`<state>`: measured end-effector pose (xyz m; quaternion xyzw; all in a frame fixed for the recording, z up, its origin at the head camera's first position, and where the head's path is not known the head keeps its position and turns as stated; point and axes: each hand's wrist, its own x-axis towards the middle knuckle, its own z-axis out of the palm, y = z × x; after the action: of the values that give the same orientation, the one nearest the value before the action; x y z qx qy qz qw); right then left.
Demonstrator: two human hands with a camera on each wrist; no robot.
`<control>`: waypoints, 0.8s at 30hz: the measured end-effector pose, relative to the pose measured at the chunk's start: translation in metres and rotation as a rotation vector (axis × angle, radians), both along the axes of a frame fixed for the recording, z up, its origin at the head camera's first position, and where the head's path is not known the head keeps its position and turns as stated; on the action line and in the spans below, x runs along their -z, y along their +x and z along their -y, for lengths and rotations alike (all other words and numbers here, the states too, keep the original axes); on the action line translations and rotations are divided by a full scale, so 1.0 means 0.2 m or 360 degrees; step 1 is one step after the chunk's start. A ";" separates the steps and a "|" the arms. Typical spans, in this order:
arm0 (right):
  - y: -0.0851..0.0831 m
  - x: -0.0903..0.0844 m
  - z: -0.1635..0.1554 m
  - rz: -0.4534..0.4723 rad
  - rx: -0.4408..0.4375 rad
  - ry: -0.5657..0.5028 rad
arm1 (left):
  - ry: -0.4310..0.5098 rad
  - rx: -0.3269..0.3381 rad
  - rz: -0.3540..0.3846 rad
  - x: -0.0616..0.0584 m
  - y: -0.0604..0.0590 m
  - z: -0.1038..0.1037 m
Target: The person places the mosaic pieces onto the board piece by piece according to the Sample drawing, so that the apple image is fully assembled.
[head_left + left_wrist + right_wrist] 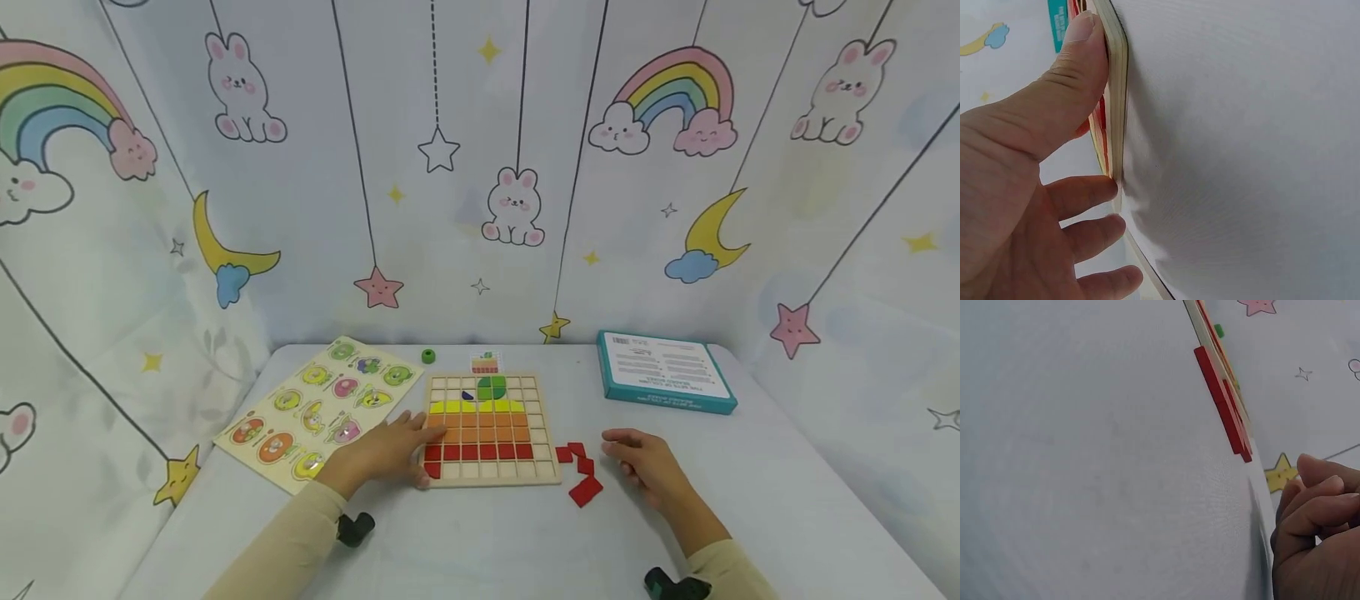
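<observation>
Left hand (382,454) rests on left edge of square wooden grid puzzle board (491,427), fingers straight. Right hand (643,463) near loose red wooden blocks (579,475), fingers loosely curled, holding nothing.

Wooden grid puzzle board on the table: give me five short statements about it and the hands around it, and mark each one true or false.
1. The left hand rests on the left edge of the wooden grid puzzle board. True.
2. The right hand holds a red tile. False: it lies on the white table beside the loose red square tiles, holding nothing.
3. The bottom filled row on the board is red. True.
4. The teal-edged flat box lies left of the board. False: it lies to the right, towards the back.
5. The wooden fruit peg puzzle lies to the board's left. True.
</observation>
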<state>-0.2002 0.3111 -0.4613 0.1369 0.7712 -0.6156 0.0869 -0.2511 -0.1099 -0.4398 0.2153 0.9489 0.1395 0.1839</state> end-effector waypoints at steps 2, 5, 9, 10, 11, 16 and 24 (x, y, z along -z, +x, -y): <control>0.01 0.01 0.01 0.0027 -0.0019 0.0014 | 0.0024 -0.0001 -0.0002 0.00 0.00 0.01; 0.02 0.02 0.04 0.0052 -0.0044 0.0096 | 0.0062 0.0004 -0.0027 0.00 0.00 0.03; 0.03 0.02 0.08 0.0071 -0.0056 0.0295 | 0.0076 0.0021 -0.0081 0.00 0.00 0.05; 0.03 0.02 0.10 0.0058 -0.0069 0.0362 | 0.0074 0.0023 -0.0093 0.00 0.00 0.06; 0.04 0.02 0.11 0.0043 -0.0077 0.0424 | 0.0073 0.0028 -0.0109 0.00 0.00 0.06; 0.05 0.01 0.17 -0.0028 -0.0103 0.0652 | 0.0053 0.0019 -0.0185 0.01 0.01 0.06; 0.07 0.00 0.15 -0.0009 -0.0060 0.0569 | 0.0061 0.0002 -0.0211 0.03 0.02 0.07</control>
<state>-0.1860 0.2815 -0.4619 0.1340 0.8710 -0.4673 0.0705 -0.2469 -0.1233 -0.4462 0.2280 0.9561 0.1429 0.1166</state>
